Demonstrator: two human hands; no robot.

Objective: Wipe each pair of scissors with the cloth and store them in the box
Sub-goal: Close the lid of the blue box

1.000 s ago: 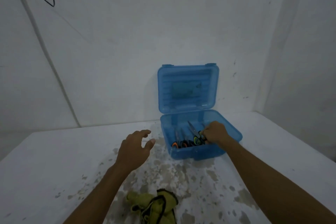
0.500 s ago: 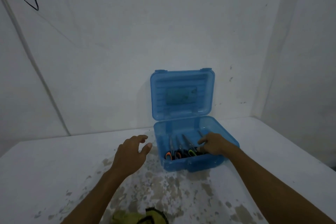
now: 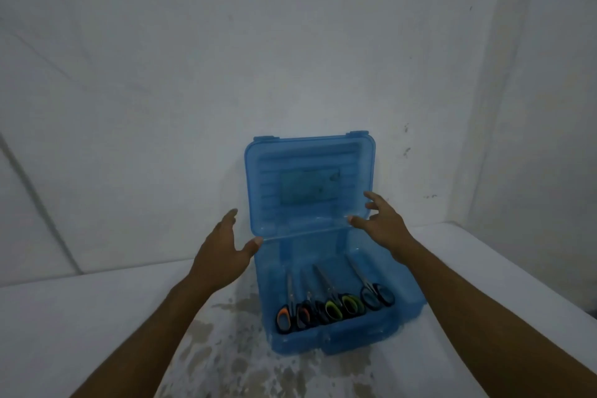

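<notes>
Now both hands had left the scissors: the left hand [image 3: 223,255] and right hand [image 3: 382,224], fingers spread and empty, flanked the translucent blue plastic box's [image 3: 339,338] raised lid [image 3: 310,181]; three scissors [image 3: 329,307] lay below them, so closing probably followed

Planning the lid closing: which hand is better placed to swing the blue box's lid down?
Probably the right hand: its fingers already reach the raised translucent blue plastic lid at its right edge. The left hand is open beside the hinge corner, and whether it touches is unclear.
</notes>
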